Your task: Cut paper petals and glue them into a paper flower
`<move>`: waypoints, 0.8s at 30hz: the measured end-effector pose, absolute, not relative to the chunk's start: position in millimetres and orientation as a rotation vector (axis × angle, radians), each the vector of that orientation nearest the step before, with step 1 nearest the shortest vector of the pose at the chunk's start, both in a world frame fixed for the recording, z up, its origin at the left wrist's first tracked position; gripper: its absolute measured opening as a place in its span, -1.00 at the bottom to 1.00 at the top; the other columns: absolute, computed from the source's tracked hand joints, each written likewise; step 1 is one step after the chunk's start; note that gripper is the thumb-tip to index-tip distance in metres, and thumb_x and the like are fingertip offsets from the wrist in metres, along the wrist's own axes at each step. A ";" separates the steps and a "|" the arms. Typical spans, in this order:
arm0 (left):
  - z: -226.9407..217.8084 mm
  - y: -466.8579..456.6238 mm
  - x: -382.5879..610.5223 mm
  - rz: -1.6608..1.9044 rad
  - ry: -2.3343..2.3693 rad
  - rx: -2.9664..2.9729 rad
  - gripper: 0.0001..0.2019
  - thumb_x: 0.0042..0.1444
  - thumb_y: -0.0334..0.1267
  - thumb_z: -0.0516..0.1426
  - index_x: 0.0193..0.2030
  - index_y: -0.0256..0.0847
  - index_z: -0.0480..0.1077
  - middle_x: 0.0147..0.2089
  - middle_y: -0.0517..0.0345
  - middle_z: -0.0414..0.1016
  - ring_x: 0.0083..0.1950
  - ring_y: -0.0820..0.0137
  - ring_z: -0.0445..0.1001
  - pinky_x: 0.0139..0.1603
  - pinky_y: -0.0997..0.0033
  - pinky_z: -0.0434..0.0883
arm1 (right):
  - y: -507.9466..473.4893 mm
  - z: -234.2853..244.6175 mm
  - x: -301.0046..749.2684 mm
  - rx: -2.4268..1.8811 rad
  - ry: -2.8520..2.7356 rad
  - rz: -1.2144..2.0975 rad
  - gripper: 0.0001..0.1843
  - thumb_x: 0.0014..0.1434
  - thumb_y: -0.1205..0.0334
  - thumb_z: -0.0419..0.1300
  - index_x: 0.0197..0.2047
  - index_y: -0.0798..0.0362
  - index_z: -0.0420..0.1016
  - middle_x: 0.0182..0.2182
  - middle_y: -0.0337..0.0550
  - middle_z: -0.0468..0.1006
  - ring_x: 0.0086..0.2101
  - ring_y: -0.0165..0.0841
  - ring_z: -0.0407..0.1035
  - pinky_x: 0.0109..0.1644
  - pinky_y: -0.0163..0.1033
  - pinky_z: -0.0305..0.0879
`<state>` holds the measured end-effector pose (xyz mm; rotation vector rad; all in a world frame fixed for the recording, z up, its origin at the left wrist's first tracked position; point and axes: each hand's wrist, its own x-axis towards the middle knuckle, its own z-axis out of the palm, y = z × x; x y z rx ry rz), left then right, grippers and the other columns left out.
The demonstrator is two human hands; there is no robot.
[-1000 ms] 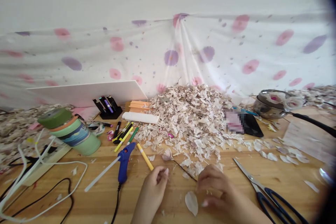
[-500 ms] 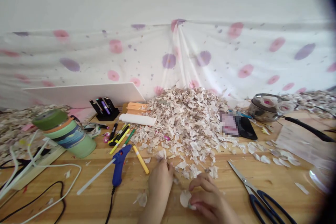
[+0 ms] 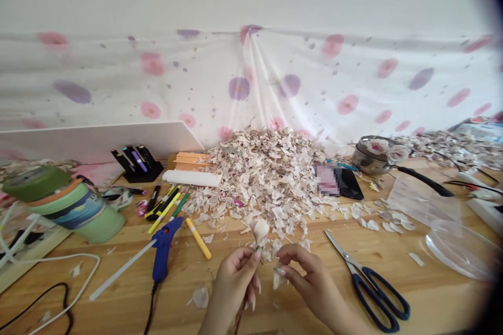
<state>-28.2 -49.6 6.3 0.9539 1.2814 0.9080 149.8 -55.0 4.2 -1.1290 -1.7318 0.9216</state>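
My left hand [image 3: 234,278] is closed round the thin stem of a pale flower bud [image 3: 260,231], which stands upright above the fingertips. Between the thumb and fingers of my right hand [image 3: 310,278] is a whitish dried petal [image 3: 278,279], hanging just right of the stem and apart from the bud. Behind both hands spreads a large heap of dried petals [image 3: 267,178]. A blue glue gun [image 3: 163,254] with a long glue stick lies left of my left hand. Scissors with dark blue handles [image 3: 365,277] lie to the right of my right hand.
A yellow marker [image 3: 198,238] and several other pens lie beyond the glue gun. Far left are a green tumbler [image 3: 92,214] and a white cable [image 3: 88,272]. A phone [image 3: 348,184], a small pan [image 3: 373,159] with flowers, and a clear round dish [image 3: 458,251] are at right.
My left hand has come up from the petals' edge, turned, and now shows the bud on its stem. My right hand still pinches a petal, nearer the stem. The view has swung right.
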 end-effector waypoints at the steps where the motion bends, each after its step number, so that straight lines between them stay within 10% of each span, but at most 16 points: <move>1: 7.6 -50.9 -29.1 0.902 1.267 0.938 -0.36 -0.26 0.40 0.17 -0.42 -0.23 0.32 -0.75 0.34 0.29 -0.83 0.61 0.10 -0.80 0.61 -0.03 | -54.2 6.6 150.3 -1.118 -1.775 0.886 -0.73 0.28 -0.02 0.11 -0.21 0.01 0.43 -0.38 -0.14 0.54 -0.34 -0.29 0.44 -0.28 -0.25 0.37; 18: 16.7 -56.6 -37.9 1.093 1.255 0.917 -0.43 -0.29 0.28 0.29 -0.44 -0.22 0.31 -0.62 0.31 0.37 -0.66 0.54 0.33 -0.67 0.58 0.20 | -30.3 49.9 145.2 -0.725 -2.404 0.136 -0.84 0.34 0.36 0.08 -0.31 0.05 0.22 -0.42 -0.20 0.47 -0.35 -0.30 0.27 -0.19 -0.17 0.20; 24: 28.2 -57.9 -34.9 1.130 1.141 0.799 -0.45 -0.23 0.24 0.30 -0.34 -0.25 0.41 -0.62 0.37 0.23 -0.66 0.64 0.06 -0.68 0.62 0.00 | -34.9 62.6 147.4 -0.653 -2.490 0.023 -0.85 0.33 0.45 0.07 -0.28 0.06 0.27 -0.36 -0.26 0.52 -0.31 -0.34 0.30 -0.08 -0.12 0.06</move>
